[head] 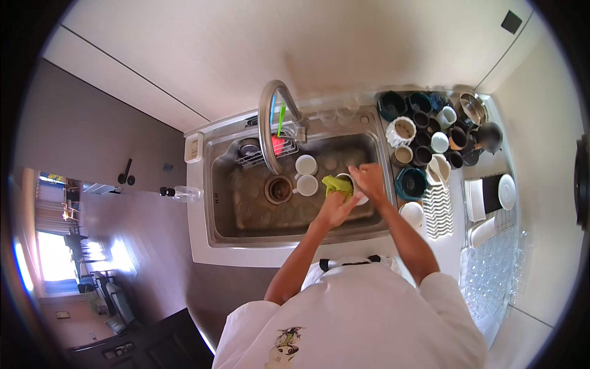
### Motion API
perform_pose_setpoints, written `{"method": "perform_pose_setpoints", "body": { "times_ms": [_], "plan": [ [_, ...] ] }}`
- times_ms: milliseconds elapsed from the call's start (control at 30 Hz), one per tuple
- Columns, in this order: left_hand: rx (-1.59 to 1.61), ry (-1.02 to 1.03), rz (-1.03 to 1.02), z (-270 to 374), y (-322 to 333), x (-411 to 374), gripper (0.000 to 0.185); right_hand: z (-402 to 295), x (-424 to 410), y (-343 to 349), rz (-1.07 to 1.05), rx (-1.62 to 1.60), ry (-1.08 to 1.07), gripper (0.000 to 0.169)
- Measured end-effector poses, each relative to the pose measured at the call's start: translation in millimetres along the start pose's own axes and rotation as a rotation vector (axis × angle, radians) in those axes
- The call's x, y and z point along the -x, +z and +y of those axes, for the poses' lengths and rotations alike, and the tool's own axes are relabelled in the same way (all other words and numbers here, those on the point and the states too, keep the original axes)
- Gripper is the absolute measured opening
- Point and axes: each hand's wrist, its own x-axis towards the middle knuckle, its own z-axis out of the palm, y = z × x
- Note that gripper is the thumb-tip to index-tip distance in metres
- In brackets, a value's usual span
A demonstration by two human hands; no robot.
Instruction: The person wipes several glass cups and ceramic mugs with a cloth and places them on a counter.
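Note:
Over the right part of the stainless steel sink (249, 226), my left hand (337, 208) grips a yellow-green cloth (338, 185) at the mouth of a white cup (345, 177). My right hand (368, 181) holds the same cup from its right side; the fingers hide much of it. Two white mugs, one (306, 164) behind the other (307, 185), stand on the sink floor left of my hands. The drain (279, 189) lies left of the mugs, and the curved metal faucet (266, 124) arches above the basin.
A wire rack (258, 159) with a red item sits in the basin's back left corner. Dark cups, teal bowls (411, 183) and white dishes (411, 214) crowd the right counter. A clear bottle (186, 193) lies at the left edge, near a white soap dish (194, 148).

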Motion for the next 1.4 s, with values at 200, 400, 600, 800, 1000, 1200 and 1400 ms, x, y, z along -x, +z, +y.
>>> {"method": "perform_pose_setpoints", "body": {
  "times_ms": [200,400,600,800,1000,1200,1400],
  "plan": [
    [0.57,-0.361,0.554,-34.4,-10.7,20.5,0.019,38.9,46.3,19.7,-0.078,-0.645,0.324,0.04],
    [0.948,-0.343,0.856,-21.3,-17.6,50.9,0.02,37.6,72.6,6.9,-0.014,-0.953,0.584,0.025],
    [1.329,-0.215,0.573,-36.0,-17.2,78.6,0.052,16.4,65.4,-11.4,0.024,-1.286,0.753,0.021],
    [1.499,-0.258,0.343,-27.3,0.6,73.2,0.074,1.7,87.3,15.4,-0.015,-1.299,0.562,0.029],
    [1.07,-0.292,0.222,-36.2,-12.2,75.4,0.067,-18.5,115.1,16.3,-0.118,-0.583,0.033,0.035],
    [1.347,-0.264,0.208,-17.6,-16.6,76.5,0.047,-45.1,152.7,13.5,0.207,-0.058,-0.079,0.026],
    [1.316,-0.218,0.027,-21.9,-11.9,78.9,0.052,-60.4,186.9,-5.7,0.126,0.191,0.129,0.018]
  ]
}}
